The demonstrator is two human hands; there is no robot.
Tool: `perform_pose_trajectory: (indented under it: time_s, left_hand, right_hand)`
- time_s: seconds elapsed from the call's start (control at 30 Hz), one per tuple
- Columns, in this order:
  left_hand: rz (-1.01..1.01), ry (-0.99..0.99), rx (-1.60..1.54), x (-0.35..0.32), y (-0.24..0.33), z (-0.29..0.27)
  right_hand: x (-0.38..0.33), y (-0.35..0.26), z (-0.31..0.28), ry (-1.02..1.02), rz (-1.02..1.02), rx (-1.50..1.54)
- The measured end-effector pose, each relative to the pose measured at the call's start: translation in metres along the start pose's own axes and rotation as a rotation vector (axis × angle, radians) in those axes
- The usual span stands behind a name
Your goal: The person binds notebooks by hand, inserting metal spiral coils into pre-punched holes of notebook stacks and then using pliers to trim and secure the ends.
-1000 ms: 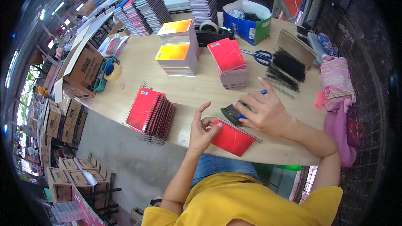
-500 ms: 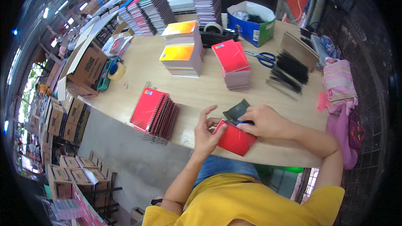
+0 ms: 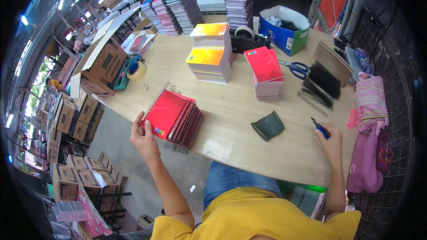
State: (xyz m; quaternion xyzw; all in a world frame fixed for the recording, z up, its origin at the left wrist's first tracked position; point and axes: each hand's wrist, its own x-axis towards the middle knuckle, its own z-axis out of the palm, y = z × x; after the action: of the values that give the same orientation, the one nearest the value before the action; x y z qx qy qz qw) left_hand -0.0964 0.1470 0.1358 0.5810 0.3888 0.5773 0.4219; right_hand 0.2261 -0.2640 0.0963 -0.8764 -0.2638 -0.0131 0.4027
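Observation:
At the left, a red spiral notebook (image 3: 165,112) lies on top of a pile of bound red notebooks (image 3: 188,126) near the table edge. My left hand (image 3: 144,137) pinches its near-left corner, thumb on the cover. Wire coils stick out on both sides of that pile. Over the table's right side, my right hand (image 3: 330,140) is closed around small blue-handled pliers (image 3: 321,129), their dark jaws pointing up and left. A dark green pad (image 3: 268,126) lies on the table between my hands, touched by neither.
Black wire coils (image 3: 324,80) lie at the right beside blue-handled scissors (image 3: 296,67). Behind stand red notebooks (image 3: 265,69), yellow notebooks (image 3: 208,58), a tape dispenser (image 3: 244,41) and a blue-green box (image 3: 284,31). A cardboard carton (image 3: 104,69) stands at the left corner.
My left hand has carried the red notebook from in front of me leftward onto the pile. My right hand, with the pliers, has drawn away to the right, uncovering the green pad.

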Motion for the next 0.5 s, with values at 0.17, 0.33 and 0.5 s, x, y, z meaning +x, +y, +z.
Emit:
perform_pose_trajectory:
  time_s: [0.17, 0.33, 0.5]
  left_hand:
    - [0.192, -0.004, 0.687, 0.001, -0.009, -0.012]
    - [0.596, 0.162, 0.743, -0.018, 0.042, 0.035]
    - [0.511, -0.679, 0.175, -0.032, 0.062, 0.212]
  right_hand:
    - [-0.023, 0.048, 0.012, 0.041, -0.006, -0.229]
    - [-0.026, 0.061, 0.015, 0.123, -0.121, -0.491]
    - [-0.012, -0.056, 0.065, -0.271, -0.435, -0.173]
